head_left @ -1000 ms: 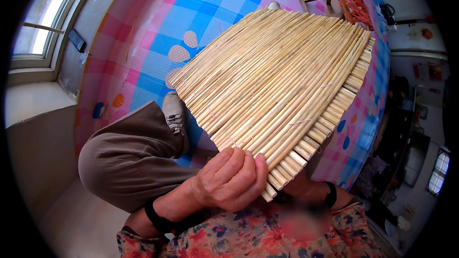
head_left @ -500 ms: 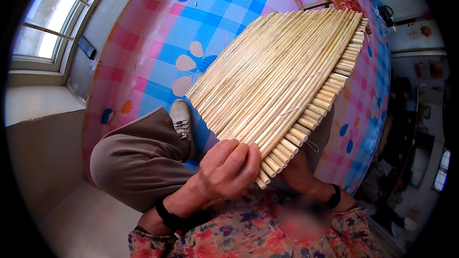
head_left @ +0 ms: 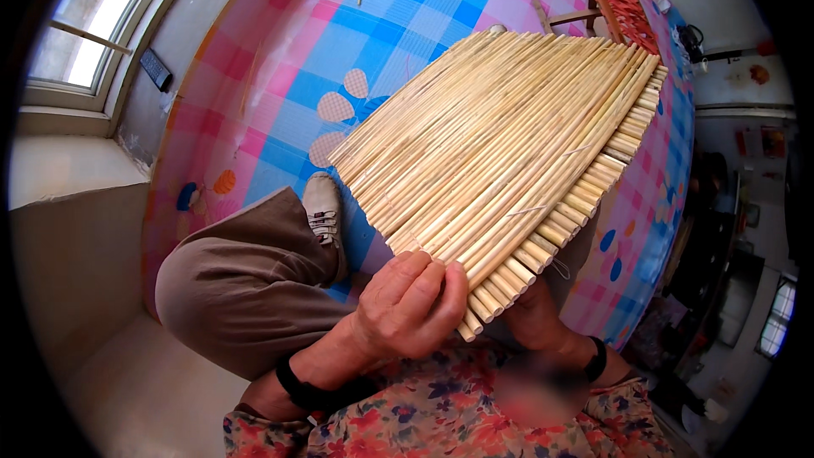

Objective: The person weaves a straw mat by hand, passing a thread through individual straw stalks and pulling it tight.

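Note:
A stiff mat of pale straw-coloured stalks (head_left: 483, 153) slants across my lap. One layer of long stalks lies over a crosswise layer, whose cut ends (head_left: 577, 208) stick out along the right edge. Short pale stitches show on the top stalks, and a thin loop of thread (head_left: 560, 270) hangs by the right edge. My left hand (head_left: 411, 301) is closed on the mat's near corner, fingertips against the outermost stalks. My right hand (head_left: 536, 320) is under the right edge near that corner; the mat hides its fingers.
A checked, flower-patterned sheet (head_left: 288, 93) covers the floor around me. My left shoe (head_left: 323, 212) is beside the mat's left corner. Beyond the far end stands a wooden stool (head_left: 606, 13) with red webbing. A remote control (head_left: 156, 70) lies on the ledge below the window.
The far end of the mat has shifted right and slightly nearer. Both hands stay near the same corner, my left fingers moved slightly along it.

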A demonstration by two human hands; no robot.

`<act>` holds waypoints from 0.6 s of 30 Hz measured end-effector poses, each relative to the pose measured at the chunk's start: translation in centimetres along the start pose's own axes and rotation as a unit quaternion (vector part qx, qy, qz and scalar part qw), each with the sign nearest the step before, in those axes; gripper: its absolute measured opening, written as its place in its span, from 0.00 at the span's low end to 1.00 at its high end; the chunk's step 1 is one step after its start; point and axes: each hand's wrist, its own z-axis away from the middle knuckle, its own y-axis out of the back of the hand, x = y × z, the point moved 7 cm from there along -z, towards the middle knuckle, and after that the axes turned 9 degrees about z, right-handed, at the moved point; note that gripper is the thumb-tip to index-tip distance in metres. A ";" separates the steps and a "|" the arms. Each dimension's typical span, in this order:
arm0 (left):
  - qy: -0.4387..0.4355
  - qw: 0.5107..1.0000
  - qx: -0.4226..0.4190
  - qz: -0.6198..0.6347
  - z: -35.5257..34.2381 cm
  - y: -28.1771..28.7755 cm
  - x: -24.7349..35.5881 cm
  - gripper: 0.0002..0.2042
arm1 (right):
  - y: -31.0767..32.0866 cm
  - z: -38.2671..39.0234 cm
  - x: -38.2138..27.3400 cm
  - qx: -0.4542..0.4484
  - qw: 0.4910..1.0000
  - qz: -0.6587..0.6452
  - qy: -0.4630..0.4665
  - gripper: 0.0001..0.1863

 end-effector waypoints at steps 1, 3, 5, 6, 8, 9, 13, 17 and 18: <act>0.003 1.000 -0.002 0.003 0.1 0.0 -0.1 0.12 | 0.0 -0.1 0.1 0.008 1.000 -0.020 -0.004 0.17; 0.007 1.000 -0.003 0.006 0.1 0.1 -0.2 0.12 | -0.1 -0.2 0.8 0.037 0.997 0.052 0.035 0.17; 0.019 1.000 -0.006 0.024 0.0 0.3 -0.3 0.13 | -0.1 -0.2 1.1 0.064 0.988 0.123 0.074 0.18; 0.020 1.000 -0.005 0.023 0.1 0.3 -0.3 0.13 | -0.2 -0.2 1.6 0.059 0.992 0.098 0.063 0.19; 0.029 0.999 -0.007 0.029 0.4 0.3 -0.4 0.13 | -0.7 -0.1 3.0 0.051 0.995 0.073 0.052 0.20; 0.029 0.999 -0.007 0.028 0.3 0.4 -0.4 0.13 | -0.8 0.0 4.2 0.064 0.995 0.061 0.035 0.21; 0.028 0.999 -0.004 0.027 0.3 0.7 -0.5 0.13 | -1.2 -0.2 5.8 0.066 0.996 0.054 0.013 0.22; 0.032 0.999 -0.004 0.029 0.5 0.8 -0.4 0.14 | -1.7 0.3 7.4 0.037 0.981 -0.190 -0.003 0.19; 0.033 0.999 -0.006 0.026 0.5 0.7 -0.5 0.14 | -1.6 0.1 5.8 0.037 0.997 0.014 0.072 0.18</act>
